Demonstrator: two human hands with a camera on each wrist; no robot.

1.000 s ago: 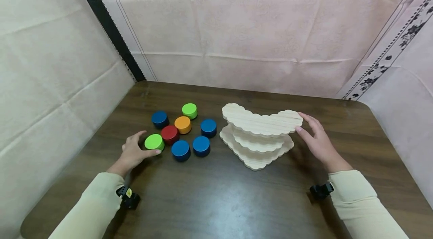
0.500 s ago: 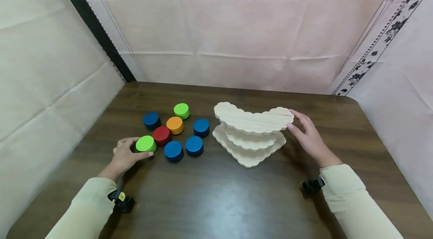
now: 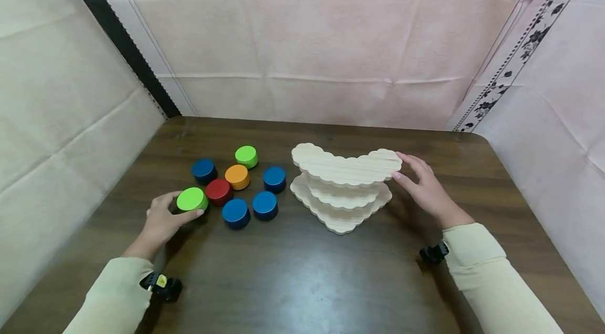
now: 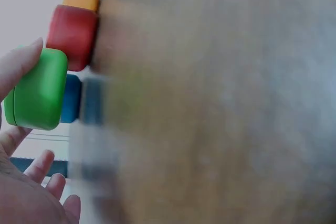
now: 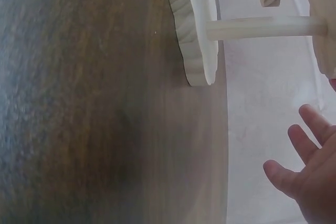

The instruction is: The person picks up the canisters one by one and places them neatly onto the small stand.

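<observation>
My left hand (image 3: 160, 223) pinches a light green round block (image 3: 191, 199) between thumb and fingers. In the left wrist view the green block (image 4: 44, 90) sits between the thumb above and a finger below, slightly off the tabletop. Right beside it is a red round block (image 3: 219, 192). The right hand (image 3: 427, 192) holds the right end of the top board of a three-tier pale wooden stand (image 3: 347, 168) with thumb and index finger. Its scalloped boards are stacked with gaps; a round post (image 5: 268, 27) between them shows in the right wrist view, where three fingers spread free.
Near the red block stand an orange block (image 3: 238, 177), another green block (image 3: 247, 156) and several blue blocks (image 3: 236, 214). The brown wooden table (image 3: 302, 281) ends at a cloth backdrop (image 3: 302, 50). Wrist cameras (image 3: 163, 286) sit on both sleeves.
The head view has shifted, so everything sits further left in it. My left hand has raised the green block slightly and edged it away from the red one. The right hand keeps its hold.
</observation>
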